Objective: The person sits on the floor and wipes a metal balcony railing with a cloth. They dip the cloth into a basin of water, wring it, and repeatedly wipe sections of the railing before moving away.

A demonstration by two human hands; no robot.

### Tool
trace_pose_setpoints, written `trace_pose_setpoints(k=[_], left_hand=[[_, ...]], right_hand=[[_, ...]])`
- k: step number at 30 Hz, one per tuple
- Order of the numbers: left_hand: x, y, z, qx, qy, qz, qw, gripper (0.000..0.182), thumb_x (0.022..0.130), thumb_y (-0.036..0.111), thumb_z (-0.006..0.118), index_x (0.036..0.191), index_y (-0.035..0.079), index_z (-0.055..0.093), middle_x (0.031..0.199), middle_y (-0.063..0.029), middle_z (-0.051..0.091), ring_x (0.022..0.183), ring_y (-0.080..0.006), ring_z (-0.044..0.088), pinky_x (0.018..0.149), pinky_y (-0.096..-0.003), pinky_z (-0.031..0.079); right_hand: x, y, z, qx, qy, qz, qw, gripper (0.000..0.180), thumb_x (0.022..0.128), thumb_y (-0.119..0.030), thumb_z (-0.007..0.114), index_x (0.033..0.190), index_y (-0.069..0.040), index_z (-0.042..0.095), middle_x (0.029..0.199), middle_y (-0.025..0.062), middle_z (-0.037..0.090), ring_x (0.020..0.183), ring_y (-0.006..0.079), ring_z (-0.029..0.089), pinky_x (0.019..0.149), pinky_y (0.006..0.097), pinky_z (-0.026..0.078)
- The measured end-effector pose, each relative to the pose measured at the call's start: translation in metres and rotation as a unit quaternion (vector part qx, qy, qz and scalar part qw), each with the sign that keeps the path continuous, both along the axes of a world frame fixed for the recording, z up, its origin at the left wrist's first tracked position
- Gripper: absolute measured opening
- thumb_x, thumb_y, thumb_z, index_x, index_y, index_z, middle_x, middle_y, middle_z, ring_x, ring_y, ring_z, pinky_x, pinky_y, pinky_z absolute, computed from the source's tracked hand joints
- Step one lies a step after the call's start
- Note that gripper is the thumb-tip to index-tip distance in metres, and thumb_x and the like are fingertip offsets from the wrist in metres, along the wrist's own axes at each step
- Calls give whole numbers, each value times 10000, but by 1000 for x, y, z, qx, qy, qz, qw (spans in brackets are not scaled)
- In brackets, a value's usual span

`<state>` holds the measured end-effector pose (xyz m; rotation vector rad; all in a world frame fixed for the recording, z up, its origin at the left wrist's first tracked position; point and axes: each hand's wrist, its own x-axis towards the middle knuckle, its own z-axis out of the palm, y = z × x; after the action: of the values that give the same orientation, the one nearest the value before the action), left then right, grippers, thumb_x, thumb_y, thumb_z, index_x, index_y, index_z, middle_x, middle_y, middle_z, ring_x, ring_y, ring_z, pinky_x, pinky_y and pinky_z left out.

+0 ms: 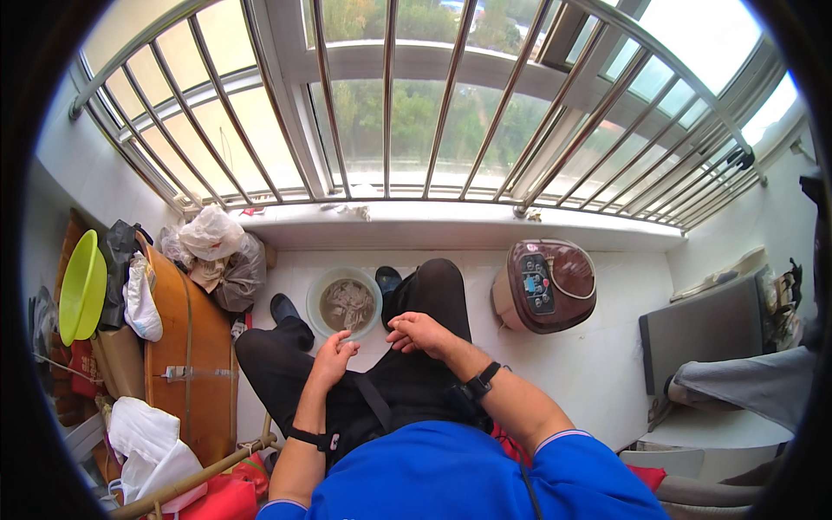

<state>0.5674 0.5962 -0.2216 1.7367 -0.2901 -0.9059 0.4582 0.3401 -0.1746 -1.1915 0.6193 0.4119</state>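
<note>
A pale translucent basin [312,300] stands on the white floor between my feet. In it lies wrinkled greyish cloth-like material [350,304] in murky brown water; exactly what it is, I cannot tell. My left hand [335,359] hovers near the basin's front rim, thumb apart from loosely bent fingers. To the right of it, my right hand [419,334] hangs over my trouser leg, its fingers slightly spread and curled. Neither hand appears to hold anything. Both wrists carry black straps.
A brown foot-spa tub with a control panel [538,286] stands right of my knee. Leftward are an orange-brown wooden board [175,351], plastic bags [214,234] and a lime-green basin [83,289]. Metal railings [388,117] line the window ahead; a grey folded item [705,331] stands far right.
</note>
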Motion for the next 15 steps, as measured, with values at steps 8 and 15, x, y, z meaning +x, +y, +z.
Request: trace_pose_setpoints(k=[8,15], left_hand=[[3,0,-19,-19,-10,-21,1000,401,1042,117,541,1412,-35,503,1115,-169,738,983,-208,722,820,-296,554],[30,6,14,40,-20,1,999,392,1022,137,590,1368,-40,540,1111,-163,736,999,-213,718,896,-329,569]], right_hand=[[-5,-24,15,12,-2,-37,999,347,1063,-301,546,1307,-59,595,1082,94,738,891,179,710,771,310,566],[1,-92,52,-27,-29,-132,990,318,1018,-334,620,1203,-77,640,1021,98,753,790,164,696,706,302,570]])
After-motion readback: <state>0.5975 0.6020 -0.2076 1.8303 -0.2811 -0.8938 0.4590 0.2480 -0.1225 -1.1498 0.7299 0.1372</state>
